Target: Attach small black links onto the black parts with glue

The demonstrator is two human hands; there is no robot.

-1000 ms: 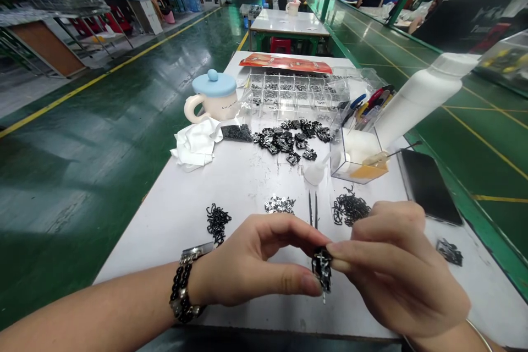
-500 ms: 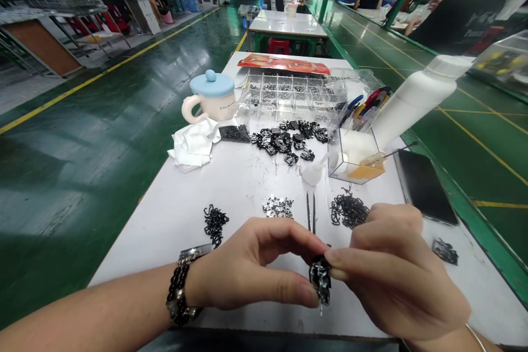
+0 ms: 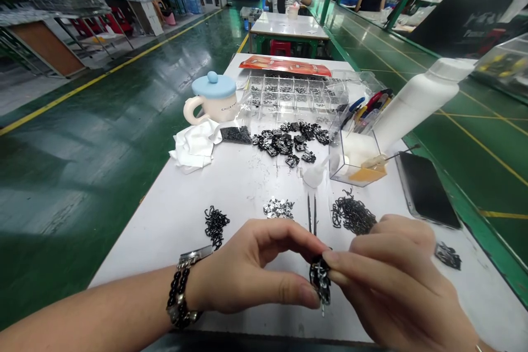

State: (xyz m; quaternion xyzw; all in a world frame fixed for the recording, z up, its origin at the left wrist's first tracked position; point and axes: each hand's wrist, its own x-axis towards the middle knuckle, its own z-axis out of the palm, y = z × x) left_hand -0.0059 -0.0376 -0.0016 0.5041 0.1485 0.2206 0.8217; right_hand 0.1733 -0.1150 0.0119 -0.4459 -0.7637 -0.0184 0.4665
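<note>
Left hand [image 3: 247, 267] and right hand [image 3: 391, 278] pinch a small black-and-silver metal cluster [image 3: 320, 280] between their fingertips, just above the near edge of the white bench [image 3: 247, 192]; it looks light, stiff and fiddly, best held by its edges.

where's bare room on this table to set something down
Bare white table top lies between the white cloth and the curly black pieces, and in a strip below the black parts pile, above the silver bits. It's crowded around the clear compartment box and clear holder.
</note>
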